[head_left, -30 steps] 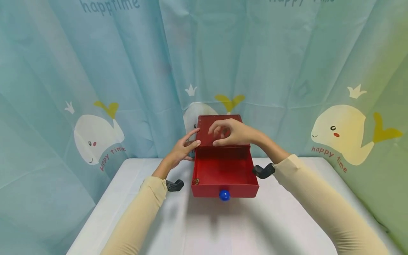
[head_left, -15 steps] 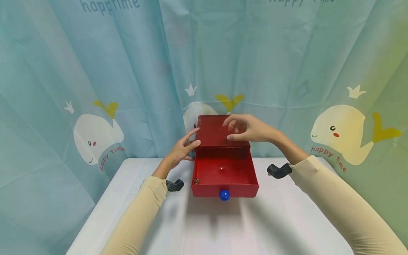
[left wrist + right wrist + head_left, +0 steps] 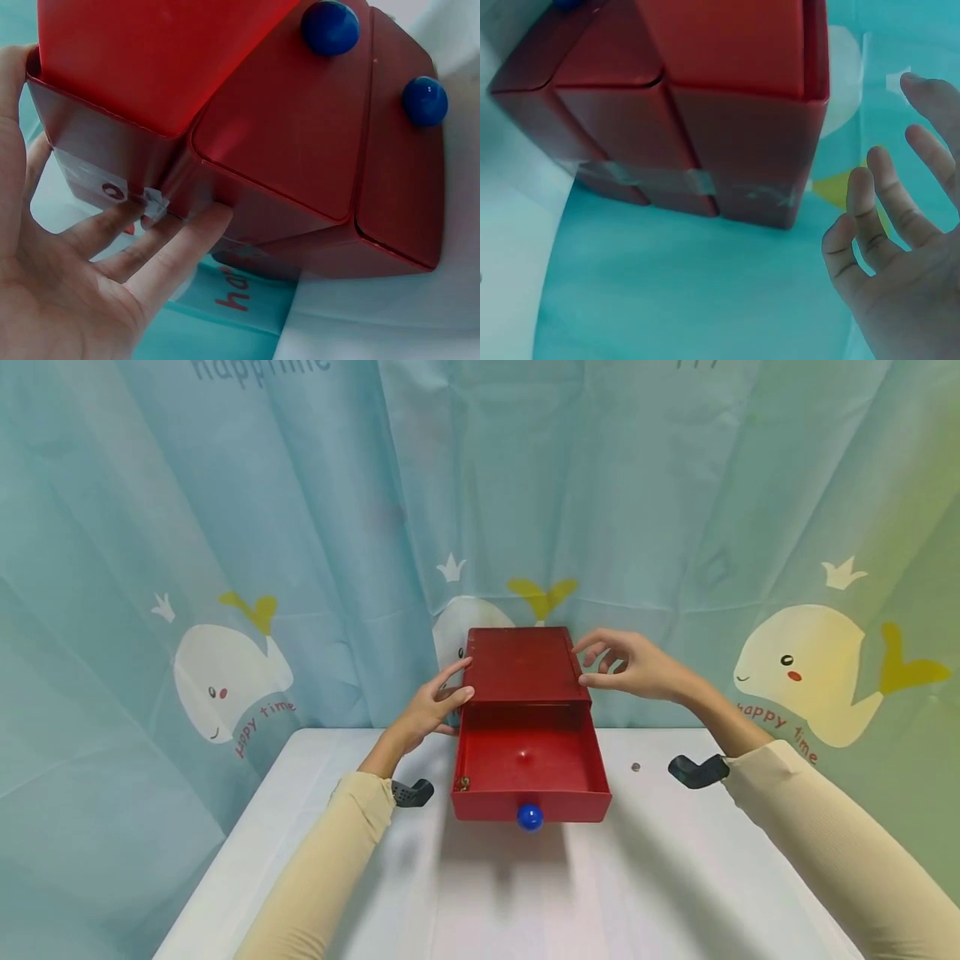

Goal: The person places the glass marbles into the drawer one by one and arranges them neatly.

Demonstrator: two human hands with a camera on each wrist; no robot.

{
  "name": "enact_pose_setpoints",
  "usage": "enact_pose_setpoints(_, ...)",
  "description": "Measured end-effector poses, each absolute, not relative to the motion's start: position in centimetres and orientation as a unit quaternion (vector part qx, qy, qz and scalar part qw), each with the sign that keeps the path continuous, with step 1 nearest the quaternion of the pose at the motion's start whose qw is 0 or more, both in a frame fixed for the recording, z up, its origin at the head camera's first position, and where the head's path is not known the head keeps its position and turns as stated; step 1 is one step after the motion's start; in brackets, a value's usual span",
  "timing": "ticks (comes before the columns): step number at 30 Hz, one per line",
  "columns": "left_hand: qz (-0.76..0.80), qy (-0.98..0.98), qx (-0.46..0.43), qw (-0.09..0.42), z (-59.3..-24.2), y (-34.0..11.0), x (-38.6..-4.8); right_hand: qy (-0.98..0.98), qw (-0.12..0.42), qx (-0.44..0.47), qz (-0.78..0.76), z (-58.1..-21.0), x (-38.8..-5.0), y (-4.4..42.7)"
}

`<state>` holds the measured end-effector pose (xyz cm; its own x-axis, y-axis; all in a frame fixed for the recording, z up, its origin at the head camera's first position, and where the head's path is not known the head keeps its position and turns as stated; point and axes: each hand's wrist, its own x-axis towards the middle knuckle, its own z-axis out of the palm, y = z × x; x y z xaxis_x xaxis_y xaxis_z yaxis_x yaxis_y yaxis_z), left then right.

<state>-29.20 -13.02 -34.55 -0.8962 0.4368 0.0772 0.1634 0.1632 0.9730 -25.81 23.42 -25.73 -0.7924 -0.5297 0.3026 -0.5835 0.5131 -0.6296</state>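
Observation:
A red chest of drawers (image 3: 517, 664) stands at the back of the table, its top drawer (image 3: 532, 807) pulled out by a blue knob (image 3: 530, 817) side. My left hand (image 3: 423, 714) touches the chest's left side with spread fingers; in the left wrist view, several fingertips (image 3: 217, 217) lie against that side. My right hand (image 3: 630, 667) hovers by the upper right edge, fingers bent loosely and nothing held. In the right wrist view, a gap shows between this hand (image 3: 907, 255) and the chest. A small brass-coloured item (image 3: 463, 783) lies in the drawer's front left corner.
A small round metallic thing (image 3: 636, 767) lies on the white table (image 3: 510, 910), right of the chest. Two closed drawers with blue knobs (image 3: 424, 101) sit under the pulled-out one. A blue-green curtain (image 3: 300, 527) hangs close behind.
My right hand has moved rightward from above the chest's top to its right edge. The small metallic thing on the table has come into view. The left hand and drawer have stayed put.

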Motion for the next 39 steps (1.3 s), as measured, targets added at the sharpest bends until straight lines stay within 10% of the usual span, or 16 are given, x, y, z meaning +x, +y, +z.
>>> enact_pose_setpoints(39, 0.611, 0.758, 0.196, 0.115, -34.5, -12.9, -28.6, -0.89, 0.022, 0.168, 0.424, -40.4, -24.5, 31.5)
